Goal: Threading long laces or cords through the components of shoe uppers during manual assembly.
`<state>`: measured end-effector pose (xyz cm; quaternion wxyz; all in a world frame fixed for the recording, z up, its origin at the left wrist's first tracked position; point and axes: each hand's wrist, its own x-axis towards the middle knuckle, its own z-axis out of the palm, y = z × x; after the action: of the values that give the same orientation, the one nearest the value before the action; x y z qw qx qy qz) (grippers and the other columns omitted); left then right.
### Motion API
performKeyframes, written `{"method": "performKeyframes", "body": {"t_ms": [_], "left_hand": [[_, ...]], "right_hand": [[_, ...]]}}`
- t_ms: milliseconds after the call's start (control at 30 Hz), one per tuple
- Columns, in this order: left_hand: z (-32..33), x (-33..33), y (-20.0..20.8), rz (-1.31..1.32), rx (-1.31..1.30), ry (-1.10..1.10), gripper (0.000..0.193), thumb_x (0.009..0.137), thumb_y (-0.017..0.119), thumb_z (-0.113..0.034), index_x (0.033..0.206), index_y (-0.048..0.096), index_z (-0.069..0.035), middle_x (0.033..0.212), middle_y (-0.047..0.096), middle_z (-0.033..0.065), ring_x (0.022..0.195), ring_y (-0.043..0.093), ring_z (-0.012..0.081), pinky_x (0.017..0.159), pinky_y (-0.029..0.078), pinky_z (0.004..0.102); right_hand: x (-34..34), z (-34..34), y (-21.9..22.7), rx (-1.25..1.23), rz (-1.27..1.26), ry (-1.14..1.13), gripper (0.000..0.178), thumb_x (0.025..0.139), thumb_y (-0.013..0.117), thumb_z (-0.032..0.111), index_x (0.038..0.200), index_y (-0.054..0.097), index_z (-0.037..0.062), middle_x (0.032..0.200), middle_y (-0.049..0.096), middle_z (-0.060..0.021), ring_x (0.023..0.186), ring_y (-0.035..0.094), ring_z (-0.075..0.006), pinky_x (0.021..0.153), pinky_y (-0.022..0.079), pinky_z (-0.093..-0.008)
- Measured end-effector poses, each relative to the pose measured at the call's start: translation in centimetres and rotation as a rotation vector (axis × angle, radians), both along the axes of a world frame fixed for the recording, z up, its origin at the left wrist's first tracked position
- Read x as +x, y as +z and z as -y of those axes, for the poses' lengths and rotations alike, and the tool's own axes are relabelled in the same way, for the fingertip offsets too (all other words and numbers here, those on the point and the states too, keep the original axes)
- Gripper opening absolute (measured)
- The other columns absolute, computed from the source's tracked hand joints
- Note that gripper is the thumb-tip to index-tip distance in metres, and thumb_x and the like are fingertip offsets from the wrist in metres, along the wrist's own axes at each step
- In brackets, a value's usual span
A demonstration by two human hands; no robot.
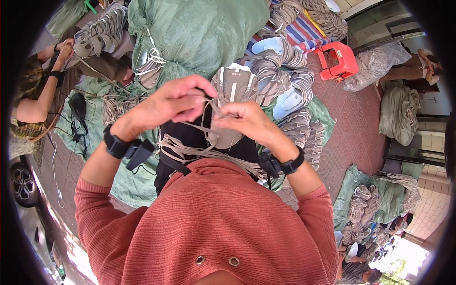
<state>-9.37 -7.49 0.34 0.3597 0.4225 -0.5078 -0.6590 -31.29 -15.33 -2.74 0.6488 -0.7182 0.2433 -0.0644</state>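
Observation:
A grey-beige shoe upper with a white stripe down its middle rests on my lap, its sole not visible. Over its near end, my left hand is closed in a pinch on a flat beige shoelace. My right hand is just beside it, thumb and finger pressed on the same lace by the upper's edge. Part of the upper is hidden behind my right fingers. Across my dark trousers lies a bundle of loose laces.
A big green sack stands ahead. Stacked shoe uppers and a red plastic stool are to the right. At left, another person's hands work beside more uppers. Green sheeting covers some paving.

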Motion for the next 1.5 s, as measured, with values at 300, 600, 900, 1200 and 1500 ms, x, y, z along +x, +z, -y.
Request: {"method": "performKeyframes", "body": {"t_ms": [300,600,900,1200,1500], "left_hand": [[-6.1,7.7,-6.1,0.576,0.086,0.119,0.012,0.088,0.047,-0.008,0.087,0.058,-0.003,0.057,0.052,0.0024,0.052,0.05,0.0098,0.049,0.038,0.0255],[-9.1,8.9,-10.2,1.46,-0.015,-0.222,0.006,0.07,0.063,-0.012,0.074,0.063,-0.007,0.079,0.063,0.0161,0.082,0.061,0.0342,0.068,0.047,0.0438],[-0.9,-2.0,-6.7,0.014,0.162,0.127,0.026,0.092,0.05,-0.006,0.118,0.048,0.001,0.087,0.06,0.0043,0.078,0.055,0.0094,0.069,0.045,0.0232],[1.0,-1.2,-10.5,0.321,-0.118,0.288,0.007,0.084,0.058,-0.004,0.086,0.063,0.0,0.073,0.059,0.0021,0.064,0.051,0.0077,0.057,0.043,0.0244],[3.6,-3.8,-15.8,0.692,-0.392,0.483,0.006,0.081,0.057,-0.006,0.086,0.057,-0.002,0.075,0.06,0.0195,0.072,0.058,0.0387,0.062,0.046,0.0411]], "right_hand": [[-2.3,0.4,-2.5,0.019,-0.217,0.179,0.021,0.087,0.061,0.022,0.083,0.07,0.0038,0.077,0.068,-0.0047,0.071,0.059,-0.0074,0.066,0.046,-0.0254],[-0.8,-0.9,-3.5,-0.316,-0.18,0.252,0.028,0.084,0.063,0.032,0.072,0.067,0.0071,0.075,0.05,-0.0064,0.067,0.053,-0.021,0.06,0.041,-0.0315],[2.1,-1.3,-4.8,-0.19,-0.135,0.077,0.026,0.09,0.045,0.023,0.086,0.061,0.0029,0.073,0.061,-0.0163,0.07,0.06,-0.0318,0.064,0.045,-0.0391],[0.9,4.9,-5.4,-0.11,-0.224,-0.02,0.019,0.086,0.05,0.018,0.087,0.063,0.0047,0.066,0.058,-0.0024,0.062,0.055,-0.0118,0.057,0.044,-0.0263],[3.3,6.1,-7.8,-0.964,-0.414,0.076,0.015,0.075,0.058,0.016,0.083,0.065,0.0068,0.072,0.061,-0.0201,0.073,0.06,-0.0388,0.064,0.047,-0.0446]]}}
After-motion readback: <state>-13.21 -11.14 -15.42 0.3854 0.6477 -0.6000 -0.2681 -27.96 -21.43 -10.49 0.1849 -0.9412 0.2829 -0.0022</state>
